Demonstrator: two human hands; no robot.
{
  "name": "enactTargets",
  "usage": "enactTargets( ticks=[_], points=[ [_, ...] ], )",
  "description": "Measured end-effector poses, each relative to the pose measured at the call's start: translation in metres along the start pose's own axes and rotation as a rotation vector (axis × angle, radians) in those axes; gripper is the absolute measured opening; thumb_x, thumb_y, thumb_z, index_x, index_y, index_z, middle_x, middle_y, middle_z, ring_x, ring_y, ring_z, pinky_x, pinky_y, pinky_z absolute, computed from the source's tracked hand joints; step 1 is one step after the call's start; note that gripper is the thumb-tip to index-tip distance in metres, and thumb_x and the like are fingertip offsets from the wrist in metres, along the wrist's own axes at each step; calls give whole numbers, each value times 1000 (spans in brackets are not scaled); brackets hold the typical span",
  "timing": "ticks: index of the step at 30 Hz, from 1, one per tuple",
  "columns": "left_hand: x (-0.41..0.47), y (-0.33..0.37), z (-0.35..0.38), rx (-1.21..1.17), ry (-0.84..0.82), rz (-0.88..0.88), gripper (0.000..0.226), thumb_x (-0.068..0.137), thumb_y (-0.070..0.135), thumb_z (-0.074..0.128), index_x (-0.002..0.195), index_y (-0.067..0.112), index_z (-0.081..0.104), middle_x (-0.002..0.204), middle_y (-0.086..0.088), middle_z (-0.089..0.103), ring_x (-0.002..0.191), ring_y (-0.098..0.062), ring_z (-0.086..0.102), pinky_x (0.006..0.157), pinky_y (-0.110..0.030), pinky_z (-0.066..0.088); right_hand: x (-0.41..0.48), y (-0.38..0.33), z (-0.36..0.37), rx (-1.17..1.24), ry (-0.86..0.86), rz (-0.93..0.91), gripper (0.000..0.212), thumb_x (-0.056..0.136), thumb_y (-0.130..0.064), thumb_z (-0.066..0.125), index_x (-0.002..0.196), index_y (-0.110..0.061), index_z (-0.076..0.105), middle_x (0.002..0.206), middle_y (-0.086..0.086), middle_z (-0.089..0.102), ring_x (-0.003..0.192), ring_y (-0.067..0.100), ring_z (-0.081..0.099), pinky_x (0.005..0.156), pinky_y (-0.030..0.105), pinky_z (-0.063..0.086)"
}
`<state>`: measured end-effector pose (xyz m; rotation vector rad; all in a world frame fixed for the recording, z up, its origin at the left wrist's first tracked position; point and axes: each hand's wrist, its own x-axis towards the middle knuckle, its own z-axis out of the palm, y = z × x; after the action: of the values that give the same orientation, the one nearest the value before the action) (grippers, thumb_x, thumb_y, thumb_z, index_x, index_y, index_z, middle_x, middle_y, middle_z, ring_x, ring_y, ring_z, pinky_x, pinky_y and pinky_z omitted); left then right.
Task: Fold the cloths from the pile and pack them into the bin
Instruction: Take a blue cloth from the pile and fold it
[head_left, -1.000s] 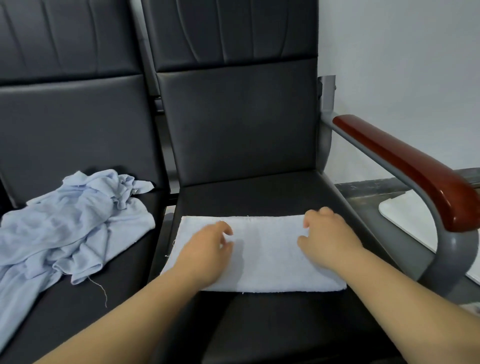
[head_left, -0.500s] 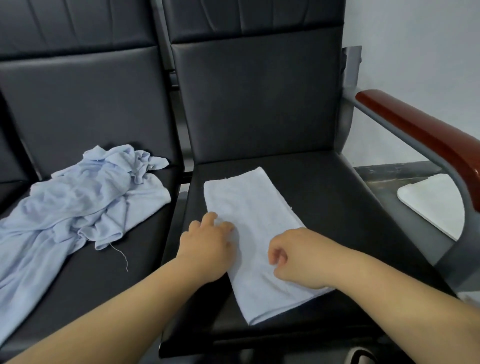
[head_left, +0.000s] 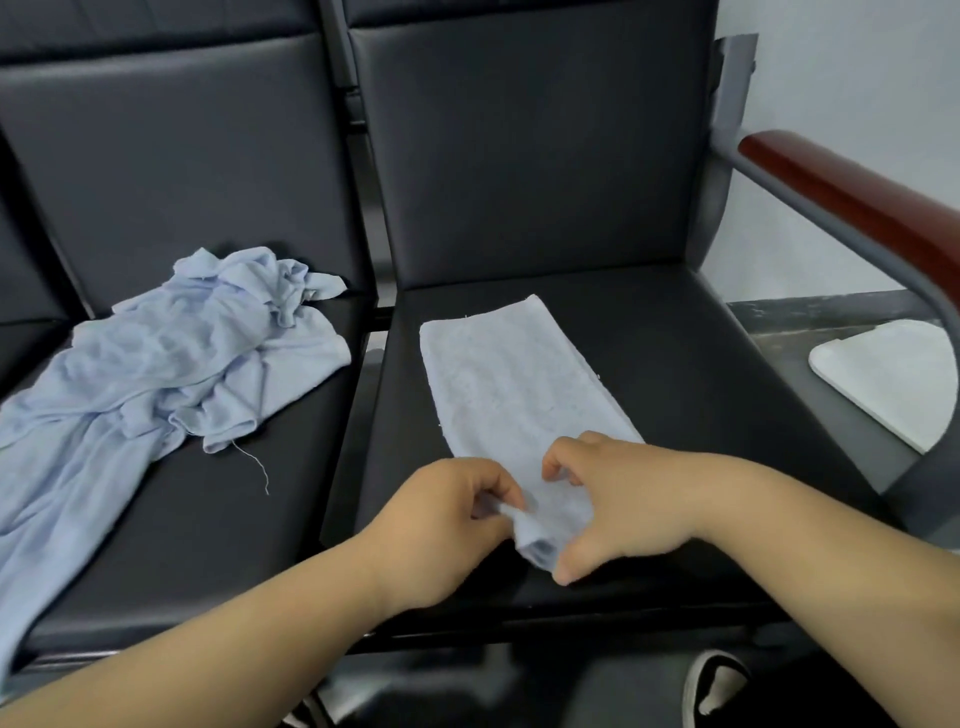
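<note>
where two black padded seats stand side by side, the left seat carries the pile of cloths, a crumpled heap of pale blue fabric that spreads from the far middle of the cushion to its left edge and beyond the frame. the right seat holds the folded cloth, a long pale blue strip lying flat and running from the far left part of the cushion toward the near edge, slightly slanted to the right. on the far right a grey metal frame carries a reddish-brown armrest, and below it, on the floor, lies a white rounded panel, only part of it in view.

both hands meet at the near end of the strip, which is lifted and bunched between them. the left hand pinches that bunched end between thumb and curled fingers. the right hand sits just beside it, fingers curled down onto the fabric and thumb stretched toward the near corner; it seems to grip the cloth too, though its palm hides the contact.

near the bottom edge a dark shoe with a white sole shows under the right forearm. a thin loose thread trails from the pile's near hem across the left cushion.
</note>
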<state>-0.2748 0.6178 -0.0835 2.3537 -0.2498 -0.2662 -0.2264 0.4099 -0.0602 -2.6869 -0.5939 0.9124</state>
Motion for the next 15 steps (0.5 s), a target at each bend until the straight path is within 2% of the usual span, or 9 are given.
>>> enactTargets(
  ticks=[2, 4, 5, 7, 10, 12, 15],
  points=[
    [2, 0, -3, -91, 73, -16, 14, 94, 15, 64, 86, 27, 63, 76, 10, 70, 67, -4, 64, 68, -26, 53, 2, -1, 7, -24, 90, -11, 60, 74, -60, 79, 119, -39, 46, 115, -18, 44, 99, 7, 52, 84, 31, 50],
    [6, -1, -11, -172, 128, -77, 9, 99, 22, 59, 90, 24, 57, 79, 0, 71, 71, -9, 69, 72, -35, 55, 3, 1, 6, -35, 208, -17, 32, 84, -46, 72, 90, -33, 44, 98, -13, 46, 81, 7, 47, 66, 28, 41],
    [8, -2, -16, -185, 154, -107, 9, 100, 25, 57, 91, 23, 56, 78, -1, 71, 70, -10, 69, 71, -37, 54, 3, 2, 5, -41, 268, -14, 30, 86, -40, 68, 81, -32, 40, 90, -10, 46, 75, 7, 45, 61, 27, 37],
    [12, -6, -25, -178, 201, -151, 11, 101, 28, 54, 92, 21, 56, 71, 1, 69, 63, -6, 64, 66, -33, 49, 5, 4, 2, -37, 356, 1, 31, 88, -33, 64, 75, -31, 36, 81, -9, 47, 68, 7, 43, 55, 27, 31],
    [15, -11, -36, -187, 253, -208, 17, 101, 29, 52, 90, 16, 56, 60, 1, 64, 52, -5, 54, 59, -26, 43, 6, 3, 2, 61, 318, -9, 26, 83, -40, 69, 92, -35, 45, 89, -13, 54, 74, 5, 50, 61, 26, 41],
    [17, -13, -40, -223, 288, -239, 24, 102, 31, 52, 91, 10, 55, 58, 1, 60, 47, -7, 49, 52, -24, 40, 5, -3, 3, 108, 243, -11, 52, 76, -58, 76, 114, -38, 46, 101, -17, 56, 85, 4, 55, 72, 27, 50],
    [20, -14, -46, -242, 343, -256, 27, 102, 32, 51, 90, 9, 56, 58, 0, 59, 43, -4, 46, 45, -17, 37, 2, -16, 7, 79, 256, 8, 81, 69, -73, 76, 131, -36, 40, 106, -18, 53, 92, 6, 57, 77, 29, 53]
  ],
)
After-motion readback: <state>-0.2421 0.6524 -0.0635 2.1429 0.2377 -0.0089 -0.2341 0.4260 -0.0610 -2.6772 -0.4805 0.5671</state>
